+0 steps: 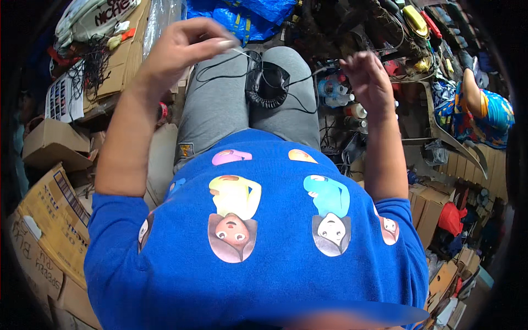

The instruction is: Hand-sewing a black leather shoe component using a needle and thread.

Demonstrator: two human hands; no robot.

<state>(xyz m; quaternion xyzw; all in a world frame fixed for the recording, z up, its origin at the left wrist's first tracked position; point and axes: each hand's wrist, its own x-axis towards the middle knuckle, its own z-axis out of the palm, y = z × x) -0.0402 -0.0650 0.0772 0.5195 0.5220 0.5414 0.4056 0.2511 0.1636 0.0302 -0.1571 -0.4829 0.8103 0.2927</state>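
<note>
On my lap, between the thighs, lies a glossy black piece (268, 94) with a puckered, rounded lower end, like a shoe upper. Thin black cord (212, 67) runs from it in loose loops toward both sides. My left hand (195, 44), raised at the upper left, pinches thumb and finger together on a thin pale-tipped end of cord. My right hand (369, 80) is raised to the right of the piece, its fingers curled and slightly blurred around the other cord end, which stretches tight toward it. Both hands are apart from the black piece.
Cardboard boxes (58, 144) and flat cardboard lie on the left. Bottles (333, 91) stand beside my right thigh. A blue plastic sheet (247, 21) lies ahead of my knees. Another person in a patterned shirt (484, 118) is at the right, behind a curved metal frame.
</note>
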